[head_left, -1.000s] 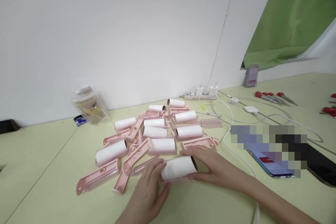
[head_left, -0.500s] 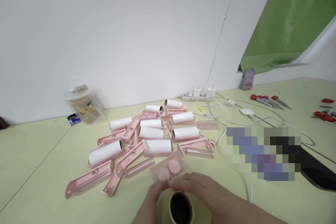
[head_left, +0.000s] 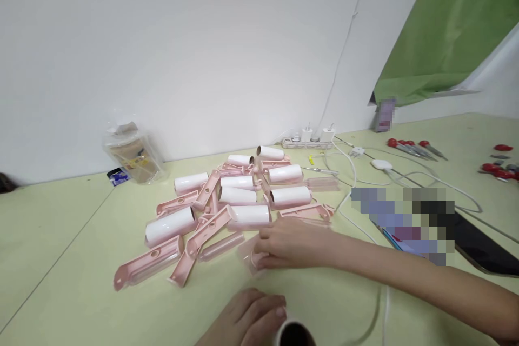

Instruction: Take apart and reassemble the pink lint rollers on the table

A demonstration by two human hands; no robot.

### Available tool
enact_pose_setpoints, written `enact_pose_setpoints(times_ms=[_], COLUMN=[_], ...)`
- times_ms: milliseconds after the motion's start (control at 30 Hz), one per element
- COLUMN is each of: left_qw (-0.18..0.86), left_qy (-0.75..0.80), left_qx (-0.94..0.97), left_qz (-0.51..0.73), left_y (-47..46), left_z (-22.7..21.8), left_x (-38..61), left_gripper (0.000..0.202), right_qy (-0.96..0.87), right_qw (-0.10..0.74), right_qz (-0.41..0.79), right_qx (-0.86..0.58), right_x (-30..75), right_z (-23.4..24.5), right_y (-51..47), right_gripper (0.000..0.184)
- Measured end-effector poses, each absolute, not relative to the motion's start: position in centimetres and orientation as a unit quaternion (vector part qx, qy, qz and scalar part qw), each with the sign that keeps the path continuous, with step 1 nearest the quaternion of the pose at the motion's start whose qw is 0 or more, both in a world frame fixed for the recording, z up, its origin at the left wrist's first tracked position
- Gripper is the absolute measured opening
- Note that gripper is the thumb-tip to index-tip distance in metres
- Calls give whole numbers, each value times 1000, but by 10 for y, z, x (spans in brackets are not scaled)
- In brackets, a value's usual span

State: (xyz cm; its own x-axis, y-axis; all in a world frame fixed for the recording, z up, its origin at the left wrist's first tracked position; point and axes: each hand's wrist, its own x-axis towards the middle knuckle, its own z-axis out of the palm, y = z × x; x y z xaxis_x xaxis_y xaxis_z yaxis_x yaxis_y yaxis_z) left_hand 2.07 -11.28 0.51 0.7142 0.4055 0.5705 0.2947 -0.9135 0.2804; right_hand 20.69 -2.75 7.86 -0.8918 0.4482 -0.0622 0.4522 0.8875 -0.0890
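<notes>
My left hand (head_left: 247, 318) is at the bottom edge, fingers wrapped round a white paper roll (head_left: 295, 334) whose dark open end faces the camera. My right hand (head_left: 290, 243) reaches forward onto the table, its fingers closed on a small clear packet with pink round caps (head_left: 248, 253). Just beyond lies a heap of pink plastic roller handles (head_left: 148, 268) and white rolls (head_left: 170, 225), all loose on the pale green table (head_left: 60, 259).
A clear bag of brown items (head_left: 133, 154) stands at the back left by the wall. A power strip with chargers (head_left: 310, 140) and white cables (head_left: 425, 184) lie at the back right. Red-handled tools (head_left: 413, 147) and phones (head_left: 482, 246) occupy the right side.
The roll, held flat on the table by both hands a second ago, now rests in my left hand alone near the bottom edge. My right hand has reached forward onto the packet of caps.
</notes>
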Motion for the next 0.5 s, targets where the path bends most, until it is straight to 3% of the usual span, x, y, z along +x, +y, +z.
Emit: enact_pose_setpoints(times_ms=[133, 333, 500], left_qw=[129, 240, 247], left_qy=[201, 294, 264], left_qx=[907, 857, 863], left_qz=[346, 349, 354], left_y=[-113, -111, -111], left_z=[-2, -1, 6], left_x=[24, 27, 29], left_gripper=[48, 69, 72], right_qy=[945, 944, 943], right_qw=[-10, -16, -43], right_qz=[-52, -120, -166], right_qx=[323, 306, 286], right_x=[197, 200, 204], right_z=[63, 47, 53], right_y=[-43, -45, -41], right_gripper=[52, 14, 8])
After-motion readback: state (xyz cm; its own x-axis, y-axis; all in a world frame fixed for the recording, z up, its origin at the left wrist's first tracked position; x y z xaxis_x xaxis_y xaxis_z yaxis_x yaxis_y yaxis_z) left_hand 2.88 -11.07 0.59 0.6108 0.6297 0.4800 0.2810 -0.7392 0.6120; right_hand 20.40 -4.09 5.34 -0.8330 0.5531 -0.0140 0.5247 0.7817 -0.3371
